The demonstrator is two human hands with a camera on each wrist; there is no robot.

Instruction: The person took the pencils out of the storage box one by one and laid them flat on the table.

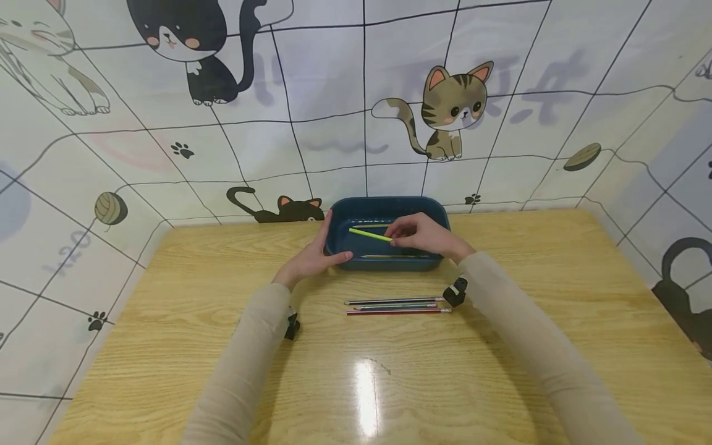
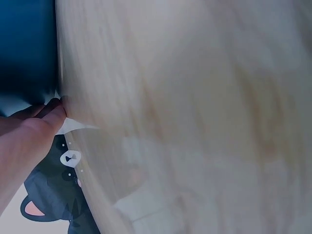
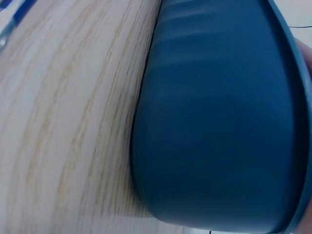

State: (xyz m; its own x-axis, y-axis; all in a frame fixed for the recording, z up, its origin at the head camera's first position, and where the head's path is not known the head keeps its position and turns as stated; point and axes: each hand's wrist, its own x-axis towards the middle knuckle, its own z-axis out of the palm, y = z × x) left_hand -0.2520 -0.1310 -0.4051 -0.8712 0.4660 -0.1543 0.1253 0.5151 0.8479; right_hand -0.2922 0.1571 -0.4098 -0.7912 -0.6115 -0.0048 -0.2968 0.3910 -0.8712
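A dark blue plastic tub (image 1: 389, 265) stands on the table against the back wall. My left hand (image 1: 311, 258) holds its left end, thumb over the front rim and fingers along the outer side. Above the tub's inside, my right hand (image 1: 424, 235) pinches a bright yellow-green pencil (image 1: 367, 234) near its right end. Two more slim pencils lie in the tub, one behind the held pencil and another pencil (image 1: 384, 256) along the front wall. In the right wrist view, the tub's outer wall (image 3: 219, 117) hides most of the right hand.
In front of the tub, several pencils (image 1: 397, 313) lie roughly parallel on the wooden table (image 1: 194, 309). A white cloth or sheet with cat drawings (image 1: 328, 142) hangs behind and at both sides. Small black devices (image 1: 455, 292) sit at the wrists.
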